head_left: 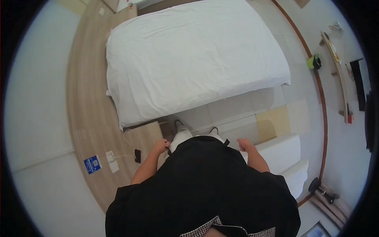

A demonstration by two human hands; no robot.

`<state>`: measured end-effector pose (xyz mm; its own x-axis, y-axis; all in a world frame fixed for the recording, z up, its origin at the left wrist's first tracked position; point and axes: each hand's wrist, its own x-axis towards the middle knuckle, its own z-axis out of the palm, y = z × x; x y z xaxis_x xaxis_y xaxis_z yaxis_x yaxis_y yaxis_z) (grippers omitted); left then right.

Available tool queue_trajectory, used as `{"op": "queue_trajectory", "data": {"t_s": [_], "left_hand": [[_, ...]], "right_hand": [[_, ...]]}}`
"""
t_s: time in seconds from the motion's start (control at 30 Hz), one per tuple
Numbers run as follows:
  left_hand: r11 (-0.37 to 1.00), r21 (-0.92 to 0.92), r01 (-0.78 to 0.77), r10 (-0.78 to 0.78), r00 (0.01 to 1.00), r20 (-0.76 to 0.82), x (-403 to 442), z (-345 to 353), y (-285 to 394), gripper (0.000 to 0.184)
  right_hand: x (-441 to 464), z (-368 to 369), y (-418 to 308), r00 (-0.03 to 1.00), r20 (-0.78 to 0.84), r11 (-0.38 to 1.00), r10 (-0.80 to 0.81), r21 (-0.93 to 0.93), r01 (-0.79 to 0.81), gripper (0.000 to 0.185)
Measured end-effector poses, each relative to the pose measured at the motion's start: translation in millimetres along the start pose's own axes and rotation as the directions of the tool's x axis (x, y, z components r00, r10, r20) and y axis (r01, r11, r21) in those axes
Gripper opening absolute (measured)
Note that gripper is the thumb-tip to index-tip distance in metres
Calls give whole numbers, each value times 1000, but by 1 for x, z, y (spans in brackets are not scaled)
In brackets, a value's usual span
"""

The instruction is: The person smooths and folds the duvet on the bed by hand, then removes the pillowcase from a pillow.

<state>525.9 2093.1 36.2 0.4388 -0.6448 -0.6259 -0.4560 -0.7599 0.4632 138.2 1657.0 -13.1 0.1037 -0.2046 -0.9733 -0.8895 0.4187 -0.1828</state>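
My left hand (pixel 161 146) is at the left side of my black top (pixel 205 181), its fingers curled beside a small dark strap. Whether the strap is in its grip, or only next to it, is hard to make out. On the other side, my right hand (pixel 245 145) hangs with its fingers curled in and nothing visible in them, near a white cushioned seat (pixel 276 152). A second dark strap end (pixel 226 142) sticks out between my hands. Ahead lies a bed with a white sheet (pixel 193 55).
A wooden panel (pixel 85 87) runs along the left, with a socket (pixel 109 155), a black phone-like device (pixel 137 155) and a blue sign (pixel 92 164). At the right are a green bin (pixel 312 62) and a wall shelf (pixel 335 71). My shoes (pixel 179 123) stand on the tiles.
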Motion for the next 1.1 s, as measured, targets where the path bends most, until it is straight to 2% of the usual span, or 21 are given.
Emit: {"op": "queue_trajectory", "data": {"t_s": [0.03, 0.1, 0.2, 0.3, 0.4, 0.5, 0.6, 0.7, 0.8, 0.9, 0.93, 0.97, 1.0, 1.07, 1.1], "left_hand": [[999, -1, 43, -43, 998, 34, -11, 0, -6, 41], [993, -6, 122, -120, 987, 105, -32, 3, -11, 43], [919, 48, 392, -395, 914, 98, -56, 12, -13, 49], [928, 64, 366, -372, 919, 132, -72, 32, -23, 53], [782, -276, 559, -539, 829, 153, -96, 28, 12, 50], [897, 120, 425, -441, 871, 215, -89, 38, -1, 53], [936, 222, 272, -307, 941, 144, -71, 64, -24, 43], [939, 324, 111, -130, 991, 36, -51, 67, -24, 33], [967, 164, 197, -189, 980, -60, -45, 44, 5, 28], [970, 126, 206, -203, 979, -29, -34, 28, 20, 28], [970, 115, 213, -212, 977, -17, -33, 20, 28, 28], [970, 103, 219, -220, 975, -3, -34, 11, 36, 28], [970, 92, 226, -228, 974, 12, -36, 7, 40, 28], [969, 77, 235, -235, 972, -8, -36, 6, 38, 30], [969, 70, 239, -238, 971, -17, -37, 7, 37, 31]], "right_hand": [[-8, -2, -14, 997, 70, 979, -21, 202, 7, 52], [-28, -10, -39, 979, 185, 821, -89, 571, -33, 56], [-54, -22, -71, 899, 345, 667, -268, 741, -86, 59], [-67, -24, -89, 866, 382, 646, -322, 757, -94, 61], [-66, -31, -90, 874, 370, 613, -314, 782, -111, 59], [-55, -32, -83, 895, 320, 570, -312, 817, -93, 54], [-60, -24, -82, 926, 297, 517, -234, 845, -140, 50], [-52, -26, -73, 909, 309, 547, -278, 830, -115, 48], [-49, -18, -70, 948, 276, 667, -161, 738, -102, 50], [-46, -14, -64, 958, 273, 854, -89, 516, -68, 49], [-34, -16, -54, 970, 230, 954, -74, 299, 2, 43], [-22, -18, -45, 980, 184, 996, -71, 61, 61, 38], [-13, -20, -40, 987, 136, 978, -79, -182, 103, 34], [-82, 1, -64, 994, 70, 783, -85, -612, 110, 27], [-89, 5, -64, 992, 65, 689, -106, -714, 120, 32]]}}
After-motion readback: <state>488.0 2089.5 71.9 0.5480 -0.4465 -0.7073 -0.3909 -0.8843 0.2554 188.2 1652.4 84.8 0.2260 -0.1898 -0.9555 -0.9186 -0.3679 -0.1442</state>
